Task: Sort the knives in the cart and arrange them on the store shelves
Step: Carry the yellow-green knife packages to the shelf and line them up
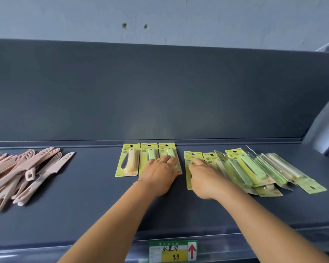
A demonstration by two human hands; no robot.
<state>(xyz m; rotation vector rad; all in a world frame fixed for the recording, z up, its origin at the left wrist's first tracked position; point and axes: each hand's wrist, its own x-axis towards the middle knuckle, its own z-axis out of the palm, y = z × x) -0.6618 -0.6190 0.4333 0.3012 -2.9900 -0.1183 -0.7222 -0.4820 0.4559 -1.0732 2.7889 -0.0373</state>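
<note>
Three yellow-carded folding knife packs lie in a neat row at the back of the dark shelf: a cream one, a green one and another green one. My left hand lies flat with straight fingers across the two green packs. My right hand rests on a fourth pack just right of the row, fingers over its card. A loose pile of the same packs spreads to the right.
A heap of pink sheathed knives covers the shelf's left part. The shelf's back panel rises behind the row. A green and yellow price tag sits on the front edge.
</note>
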